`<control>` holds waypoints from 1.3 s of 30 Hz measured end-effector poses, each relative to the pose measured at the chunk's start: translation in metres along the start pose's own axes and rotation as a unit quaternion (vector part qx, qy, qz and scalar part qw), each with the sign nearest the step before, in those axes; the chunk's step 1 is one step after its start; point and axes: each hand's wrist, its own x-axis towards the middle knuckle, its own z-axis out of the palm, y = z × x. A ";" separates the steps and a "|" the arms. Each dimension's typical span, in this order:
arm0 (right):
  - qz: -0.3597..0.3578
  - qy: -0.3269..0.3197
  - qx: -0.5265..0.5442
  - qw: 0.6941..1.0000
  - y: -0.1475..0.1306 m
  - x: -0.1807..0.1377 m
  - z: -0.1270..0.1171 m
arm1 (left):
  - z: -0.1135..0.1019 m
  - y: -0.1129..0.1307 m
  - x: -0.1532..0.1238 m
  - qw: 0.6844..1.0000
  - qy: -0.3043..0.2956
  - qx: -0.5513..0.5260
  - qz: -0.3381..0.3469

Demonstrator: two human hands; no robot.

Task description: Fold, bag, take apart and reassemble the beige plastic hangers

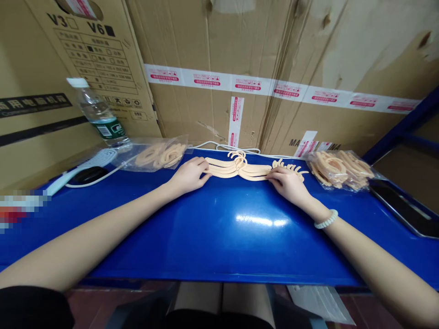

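Note:
Several small peach-coloured hangers [224,170] lie stacked on the blue table, their curved hooks bunched at the middle and pointing away from me. My left hand [190,175] is closed on the left arms of the hangers, thumb against the near edge. At the other end, the fingers of my right hand [287,182] pinch the right arms. Just behind that hand is a row of peach-coloured hooks [297,170], partly covered by it; what they belong to is hidden.
Clear bags of peach-coloured pieces lie at left [164,155] and right [339,171]. A water bottle [103,119], a white fan-shaped object [99,157] and a black oval object [89,174] stand left. A phone-like dark slab [404,208] lies right. Cardboard boxes [206,45] wall the back.

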 end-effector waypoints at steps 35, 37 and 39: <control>0.066 -0.152 -0.062 0.984 0.045 -0.012 -0.027 | -0.001 0.014 -0.002 0.996 0.051 -0.016 0.066; 0.061 -0.139 -0.057 0.987 0.051 -0.010 -0.026 | -0.001 0.014 -0.001 0.996 0.048 -0.012 0.067; 0.062 -0.125 -0.052 0.989 0.056 -0.009 -0.024 | -0.001 0.015 -0.001 0.997 0.045 -0.010 0.068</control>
